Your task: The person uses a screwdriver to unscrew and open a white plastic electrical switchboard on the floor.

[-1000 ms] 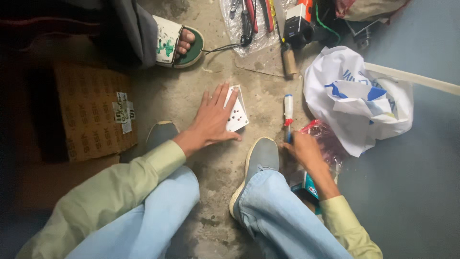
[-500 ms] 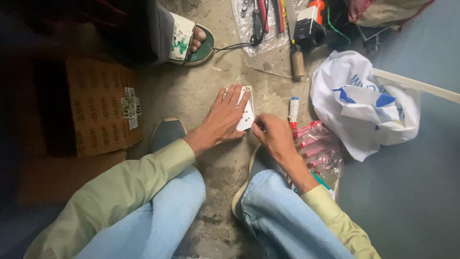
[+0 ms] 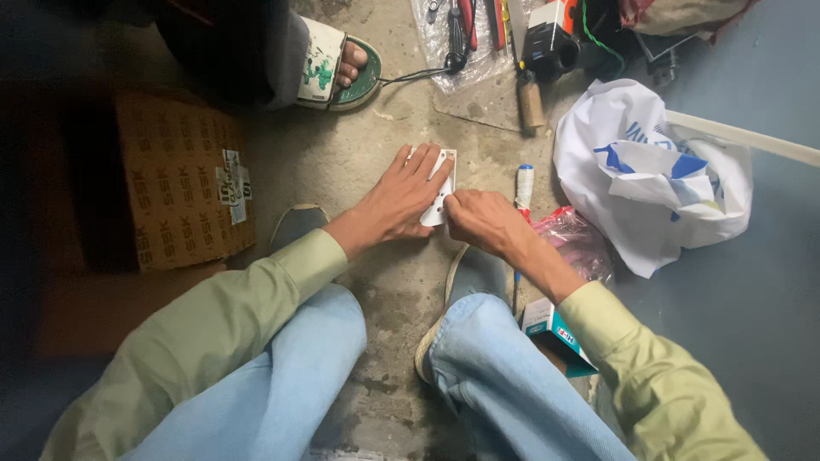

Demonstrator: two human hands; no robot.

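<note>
A rough worksite floor — bare concrete (image 3: 359,162), scattered hand tools (image 3: 465,30), a cardboard box (image 3: 175,188).
</note>
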